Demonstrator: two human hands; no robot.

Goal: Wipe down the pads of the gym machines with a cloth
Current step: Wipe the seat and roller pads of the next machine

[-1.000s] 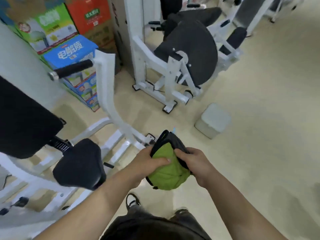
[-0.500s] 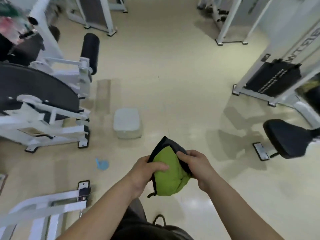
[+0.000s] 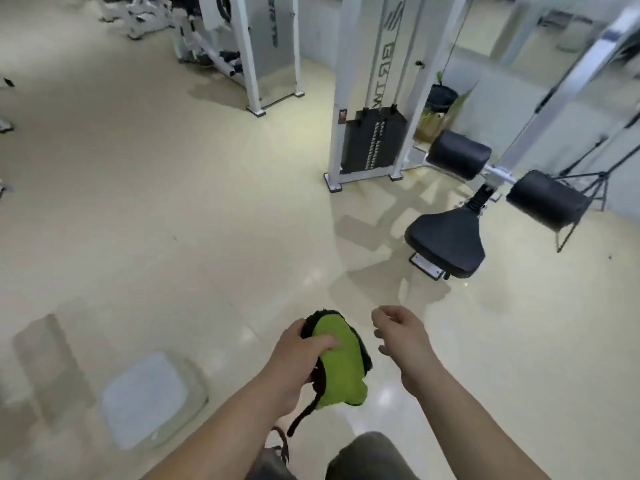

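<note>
My left hand (image 3: 297,355) grips a folded green cloth (image 3: 337,362) with a black edge, held at waist height low in the view. Just right of the cloth, my right hand (image 3: 398,332) hangs free with loosely curled fingers and holds nothing. Ahead on the right stands a white machine with a black seat pad (image 3: 445,239) and two black roller pads (image 3: 459,154) (image 3: 547,199) behind the seat. Both hands are well short of those pads.
A white weight-stack tower (image 3: 372,143) stands left of the seat. A grey box (image 3: 149,398) lies on the floor at lower left. More white machines (image 3: 221,39) stand at the back, and a tripod (image 3: 595,181) at far right. Beige floor stretches between.
My view has swung right, off the disc machine and onto the seat machine. My right hand has let go of the cloth and moved away to the right; my left hand keeps it.
</note>
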